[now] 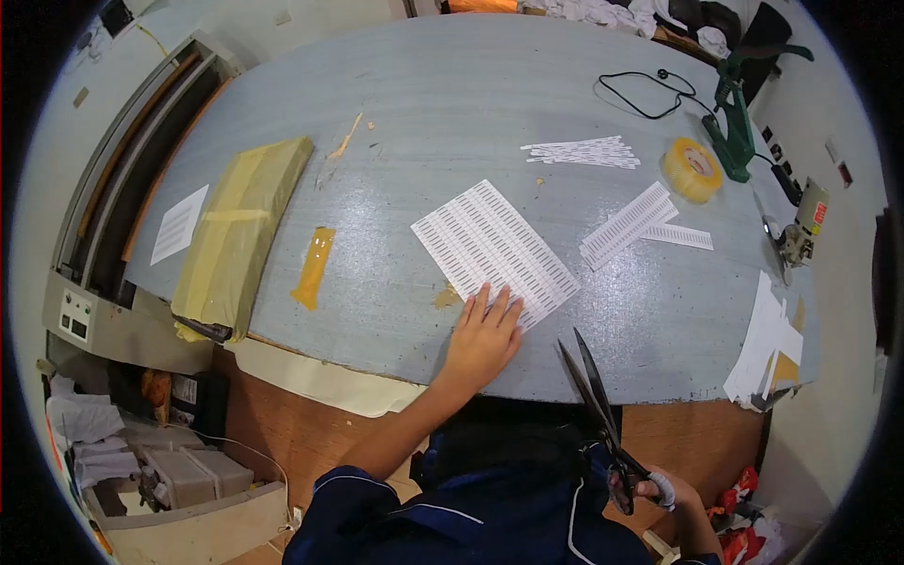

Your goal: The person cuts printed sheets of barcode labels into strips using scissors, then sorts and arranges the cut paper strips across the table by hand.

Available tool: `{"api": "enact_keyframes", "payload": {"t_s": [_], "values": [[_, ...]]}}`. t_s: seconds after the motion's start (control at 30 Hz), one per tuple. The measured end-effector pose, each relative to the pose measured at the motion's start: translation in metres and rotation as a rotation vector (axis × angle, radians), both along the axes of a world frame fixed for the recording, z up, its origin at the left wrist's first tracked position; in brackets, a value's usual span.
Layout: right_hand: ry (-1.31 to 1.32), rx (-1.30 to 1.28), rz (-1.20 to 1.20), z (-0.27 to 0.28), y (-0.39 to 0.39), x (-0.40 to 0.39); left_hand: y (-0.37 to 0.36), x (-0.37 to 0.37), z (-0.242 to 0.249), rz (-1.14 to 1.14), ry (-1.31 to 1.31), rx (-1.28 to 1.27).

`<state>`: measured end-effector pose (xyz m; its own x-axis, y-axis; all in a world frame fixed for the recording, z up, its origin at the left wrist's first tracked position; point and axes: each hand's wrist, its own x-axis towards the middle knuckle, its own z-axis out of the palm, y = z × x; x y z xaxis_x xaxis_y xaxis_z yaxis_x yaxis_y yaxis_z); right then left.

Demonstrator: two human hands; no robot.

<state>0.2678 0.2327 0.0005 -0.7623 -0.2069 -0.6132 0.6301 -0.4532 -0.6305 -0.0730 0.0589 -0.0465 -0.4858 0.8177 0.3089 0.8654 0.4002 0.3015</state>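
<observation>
My left hand [487, 337] lies flat with fingers spread on the lower corner of a sheet of printed labels [494, 247], which rests at a slant near the table's front edge. In my right hand [660, 487] is a large pair of scissors [601, 395], gripped by the handles low at my right side. Their blades point up and away, parted, with the tips over the table's edge and apart from the sheet. To the right of the sheet lie cut label strips [629, 224], overlapping. Farther back is a pile of thin paper strips [582, 152].
A roll of clear tape [692, 169] and a green metal tool [731, 118] stand at the right. Paper scraps [765, 344] lie at the right edge. A taped long package [243, 235] and a tape piece [314, 268] are on the left, beside a roller machine [122, 202].
</observation>
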Motion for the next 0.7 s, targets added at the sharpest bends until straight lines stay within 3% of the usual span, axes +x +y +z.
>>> {"api": "enact_keyframes", "payload": {"t_s": [0.07, 0.17, 0.23, 0.33, 0.47, 0.7], "values": [[0.025, -0.051, -0.007, 0.000, 0.001, 0.003, -0.002, -0.005, -0.002, -0.040, 0.160, -0.083], [0.071, -0.104, 0.006, 0.002, 0.001, -0.004, -0.007, -0.006, 0.007, -0.106, 0.106, -0.078], [0.147, -0.413, 0.011, -0.008, 0.001, -0.010, -0.009, 0.002, 0.010, -0.115, 0.080, -0.067], [0.071, -0.594, -0.085, -0.008, 0.003, -0.018, -0.011, 0.017, 0.014, -0.109, 0.054, -0.040], [0.180, -0.816, 0.019, -0.025, 0.011, -0.025, -0.010, 0.019, 0.010, -0.053, -0.026, 0.036], [0.149, -0.633, 0.006, -0.024, 0.013, -0.020, 0.002, 0.023, 0.006, 0.079, 0.031, 0.088]]}}
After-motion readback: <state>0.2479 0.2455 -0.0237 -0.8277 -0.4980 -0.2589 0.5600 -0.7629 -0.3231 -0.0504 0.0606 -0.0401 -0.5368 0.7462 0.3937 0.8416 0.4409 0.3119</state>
